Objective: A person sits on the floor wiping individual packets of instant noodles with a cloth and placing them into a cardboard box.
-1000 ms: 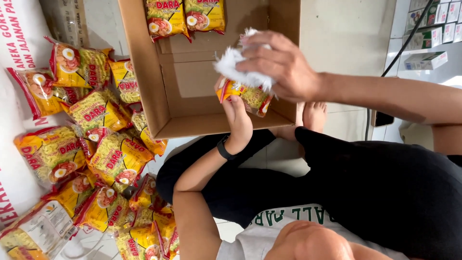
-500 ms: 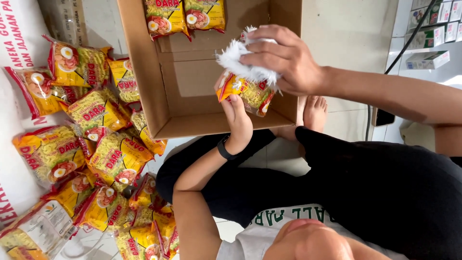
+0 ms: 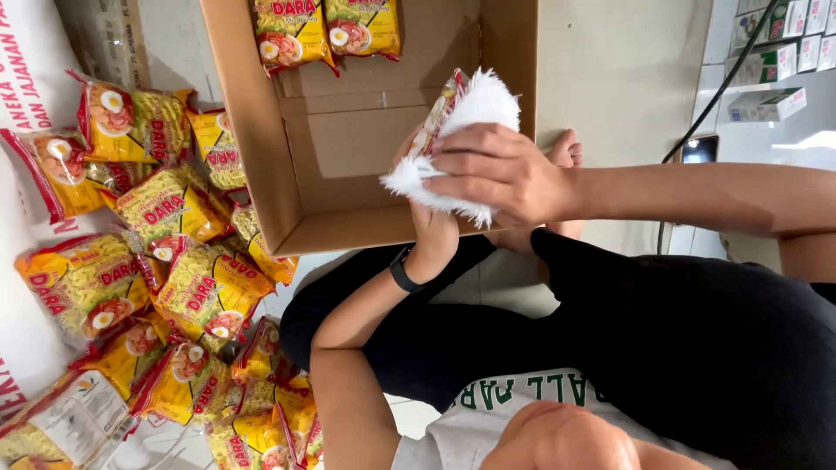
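Fingers of the right hand (image 3: 501, 174) are pressing a fluffy white cloth (image 3: 470, 113) against a yellow noodle packet (image 3: 435, 117) gripped from below by the left hand (image 3: 428, 231) over the cardboard box (image 3: 252, 148), where hard wiping could likely crush it.

Pale smooth tiled floor (image 3: 623, 70) spreads beneath the open brown cardboard box (image 3: 348, 165), evenly lit. Right of that box, a thin black cable (image 3: 716, 83) runs across towards small white cartons (image 3: 766, 103) lying beyond it.
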